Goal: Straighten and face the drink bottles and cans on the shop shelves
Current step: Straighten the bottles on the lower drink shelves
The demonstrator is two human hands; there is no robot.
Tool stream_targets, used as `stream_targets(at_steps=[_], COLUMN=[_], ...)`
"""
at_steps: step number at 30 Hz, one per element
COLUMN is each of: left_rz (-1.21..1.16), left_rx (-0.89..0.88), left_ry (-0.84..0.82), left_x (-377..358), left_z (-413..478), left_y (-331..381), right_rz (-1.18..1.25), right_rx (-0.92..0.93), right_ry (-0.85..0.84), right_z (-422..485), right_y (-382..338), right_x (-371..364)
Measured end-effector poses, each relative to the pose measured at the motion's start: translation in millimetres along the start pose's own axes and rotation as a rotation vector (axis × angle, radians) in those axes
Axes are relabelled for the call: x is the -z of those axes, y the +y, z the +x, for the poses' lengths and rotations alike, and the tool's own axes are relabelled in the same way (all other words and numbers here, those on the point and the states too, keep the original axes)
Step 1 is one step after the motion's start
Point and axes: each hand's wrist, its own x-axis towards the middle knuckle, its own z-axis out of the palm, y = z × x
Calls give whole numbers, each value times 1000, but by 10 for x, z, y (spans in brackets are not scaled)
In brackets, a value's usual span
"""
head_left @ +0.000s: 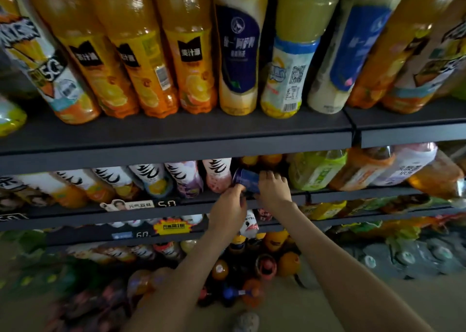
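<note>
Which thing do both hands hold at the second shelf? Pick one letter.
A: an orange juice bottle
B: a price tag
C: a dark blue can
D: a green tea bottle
C: the left hand and the right hand both hold a dark blue can, which is tilted at the front of the shelf.

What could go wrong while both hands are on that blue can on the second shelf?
1. The blue can sits tilted at the front of the shelf, with the left hand gripping it and the right hand against its side. A slip could drop it onto the lower bottles.
2. The pink bottle stands right beside the can, so turning the can may knock it askew.
</note>
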Motion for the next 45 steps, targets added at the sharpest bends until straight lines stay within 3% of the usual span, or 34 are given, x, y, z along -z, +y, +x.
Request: stream_targets(at_steps=[3, 7, 10, 14, 19, 23, 29, 36, 38, 42, 45], left_rz=[-126, -293, -358, -404, -579, -661, -451, -302, -247, -295, -266], left_rx=[86, 160, 148, 139, 195, 205, 153, 35, 67, 228, 266], left_ry=[53, 181, 237, 225, 169, 192, 284, 577, 573, 410, 276], left_x=[-133, -238, -263, -320, -464, -494, -608, -990, -1242, -1745, -2040], left_z=[15, -15, -56, -11, 132, 219, 129, -253, -318, -265, -82], left_y=[61, 251, 373, 417, 338, 188, 60, -521, -766, -1130, -1340], right_rz=[197, 905, 1287, 1560, 1521, 1274, 918, 837, 873, 882, 992], right_rx=[-24, -178, -153, -74, 23, 223, 127, 42, -41, -196, -178], right_ry=[88, 304, 309, 312, 173, 169, 463, 812, 730, 322, 75], right_z=[-148, -347, -343, -206, -67, -69, -48, -441, -556, -448, -232], right_y=[32, 47, 13, -20, 67, 217, 46, 44, 103, 177, 194], right_x=[-155, -190, -39, -68, -274, -473, -540, -1056, -1489, -2193, -2444])
